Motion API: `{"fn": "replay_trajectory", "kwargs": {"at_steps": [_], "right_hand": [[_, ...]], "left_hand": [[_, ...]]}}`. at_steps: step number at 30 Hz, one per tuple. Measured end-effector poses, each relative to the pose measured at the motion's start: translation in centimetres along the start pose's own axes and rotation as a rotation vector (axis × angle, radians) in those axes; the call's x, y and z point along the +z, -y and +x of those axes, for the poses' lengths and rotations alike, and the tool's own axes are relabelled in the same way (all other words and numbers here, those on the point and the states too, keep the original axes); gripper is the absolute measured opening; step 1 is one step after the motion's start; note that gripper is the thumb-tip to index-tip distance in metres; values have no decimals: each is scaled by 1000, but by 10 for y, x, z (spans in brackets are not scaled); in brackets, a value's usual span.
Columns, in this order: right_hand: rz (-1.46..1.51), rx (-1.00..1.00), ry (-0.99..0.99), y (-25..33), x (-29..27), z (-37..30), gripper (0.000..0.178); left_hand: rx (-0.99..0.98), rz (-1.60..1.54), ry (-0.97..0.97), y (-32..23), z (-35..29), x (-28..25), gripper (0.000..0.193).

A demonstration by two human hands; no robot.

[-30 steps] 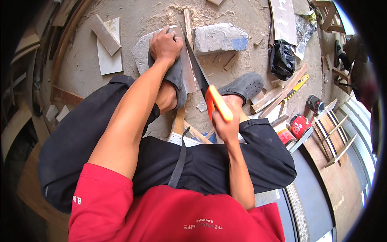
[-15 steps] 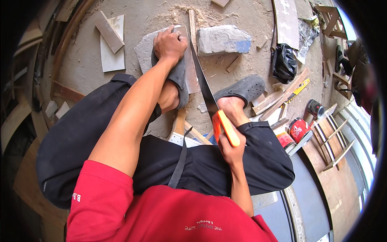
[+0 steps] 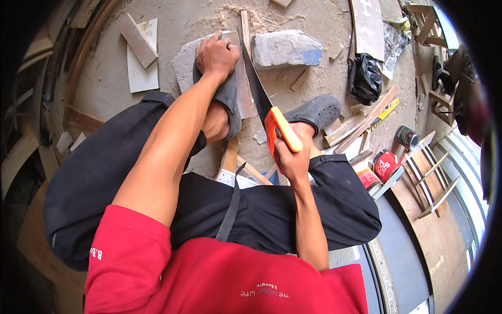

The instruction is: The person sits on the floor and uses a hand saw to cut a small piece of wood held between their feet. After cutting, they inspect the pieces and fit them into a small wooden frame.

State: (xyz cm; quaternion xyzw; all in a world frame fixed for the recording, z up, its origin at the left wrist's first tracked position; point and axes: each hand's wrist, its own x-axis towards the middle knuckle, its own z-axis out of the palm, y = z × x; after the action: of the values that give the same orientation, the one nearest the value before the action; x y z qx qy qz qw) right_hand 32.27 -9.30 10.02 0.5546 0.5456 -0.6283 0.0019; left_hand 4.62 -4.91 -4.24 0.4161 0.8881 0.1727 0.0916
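1. My right hand (image 3: 293,157) is wrapped round the grip of a hand saw with a long dark metal blade and a bright orange handle (image 3: 260,95).
2. My left hand (image 3: 217,56) is bunched over the far left part of a thin, flat, brownish wooden board (image 3: 244,93); its fingertips are hidden, so I cannot tell whether they grip the edge or only press.
3. The board lies between my feet, beside the saw blade, its left side overlapped by my dark grey rubber clog (image 3: 228,102). A rough pale-grey block (image 3: 182,65) sits by its far left.
4. I judge the board light and stiff, likely to chatter or skid unless pressed flat. Its broad face, well left of the blade, looks the safest hold; raw edges may splinter.
5. The saw should feel light, its handle firm. I'd expect the narrow blade to flex sideways if twisted, so the closed orange grip is the place to hold, never the toothed edge.
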Motion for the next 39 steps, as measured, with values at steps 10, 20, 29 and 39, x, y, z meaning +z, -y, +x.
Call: {"fn": "replay_trajectory", "kwargs": {"at_steps": [10, 20, 29, 39], "right_hand": [[-54, -156, -86, 4, -3, -1, 32], [-69, -309, -100, -3, 2, 2, 32], [27, -202, -61, 1, 2, 10, 38], [-137, -291, -67, 0, -3, 11, 40]], "left_hand": [[-5, -7, 1, -1, 3, -1, 32], [-12, 46, 26, 0, 3, -3, 33], [-14, 70, 40, -2, 3, -2, 33], [-8, 49, 27, -3, 1, -2, 33]]}}
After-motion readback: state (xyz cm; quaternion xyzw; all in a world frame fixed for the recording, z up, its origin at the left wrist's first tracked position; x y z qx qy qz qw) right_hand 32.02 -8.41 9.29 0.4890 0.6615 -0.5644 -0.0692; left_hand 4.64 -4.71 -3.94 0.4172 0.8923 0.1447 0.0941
